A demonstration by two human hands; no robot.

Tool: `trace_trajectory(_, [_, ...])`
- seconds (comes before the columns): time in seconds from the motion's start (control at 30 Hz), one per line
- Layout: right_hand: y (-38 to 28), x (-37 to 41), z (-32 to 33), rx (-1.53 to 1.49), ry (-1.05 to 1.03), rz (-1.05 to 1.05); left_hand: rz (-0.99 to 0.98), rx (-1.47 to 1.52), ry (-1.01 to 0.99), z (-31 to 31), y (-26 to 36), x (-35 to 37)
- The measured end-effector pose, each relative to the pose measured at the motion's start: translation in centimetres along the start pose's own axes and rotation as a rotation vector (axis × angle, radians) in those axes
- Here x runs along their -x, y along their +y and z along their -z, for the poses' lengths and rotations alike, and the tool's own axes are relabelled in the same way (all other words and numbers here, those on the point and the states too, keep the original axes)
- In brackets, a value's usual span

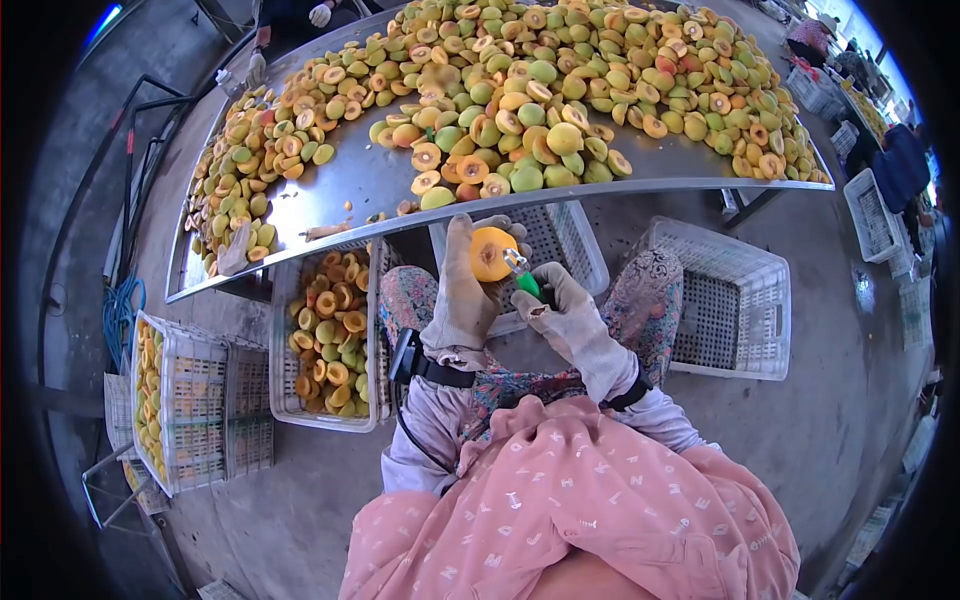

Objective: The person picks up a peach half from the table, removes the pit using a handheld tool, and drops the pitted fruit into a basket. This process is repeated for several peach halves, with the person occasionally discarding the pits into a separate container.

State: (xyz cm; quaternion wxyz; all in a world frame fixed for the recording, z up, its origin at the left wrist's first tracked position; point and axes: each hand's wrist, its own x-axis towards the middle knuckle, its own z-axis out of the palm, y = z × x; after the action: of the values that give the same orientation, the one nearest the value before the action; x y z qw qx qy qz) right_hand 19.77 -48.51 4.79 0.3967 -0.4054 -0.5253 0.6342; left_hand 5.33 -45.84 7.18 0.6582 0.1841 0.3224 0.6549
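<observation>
My left hand (468, 285), in a pale work glove, is closed around a halved yellow peach (492, 254), its orange cut face turned toward my right hand. In my gloved right hand (568, 312) is a pitting tool (527, 283) with a green handle and a looped metal end. The metal loop is right at the peach's right edge. A dark hole or stain shows on the right glove near the thumb. Just beyond my hands runs the front edge of a metal table (660, 165), heaped with halved peaches (540, 95), several with pits showing.
A white crate (380, 300) of peach halves stands left of my legs, and stacked crates (195, 400) are farther left. Another crate (570, 240) sits under the table edge, one more (740, 310) by my right knee. Another person's gloved hand (320, 15) is across the table.
</observation>
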Motion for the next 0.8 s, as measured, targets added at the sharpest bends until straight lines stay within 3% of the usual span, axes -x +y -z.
trace_trajectory(0.1, [-1.3,-0.1,-0.4,0.118,0.028,-0.057,0.010,-0.060,0.044,0.1,0.4,0.0])
trace_trajectory(0.17, [-2.1,-0.1,-0.7,0.497,0.115,0.130,0.009,-0.081,0.048,0.2,0.6,-0.1])
trace_trajectory(0.3, [-0.7,-1.1,-1.0,0.544,0.125,0.276,-0.073,-0.167,0.113,-0.3,1.0,0.4])
trace_trajectory(0.67, [-1.7,-1.8,-3.3,0.649,0.091,0.203,-0.210,-0.249,0.213,-0.7,1.4,0.3])
trace_trajectory(0.8, [-0.9,-2.2,-3.3,0.748,0.090,0.216,-0.266,-0.296,0.151,-0.1,0.9,0.4])
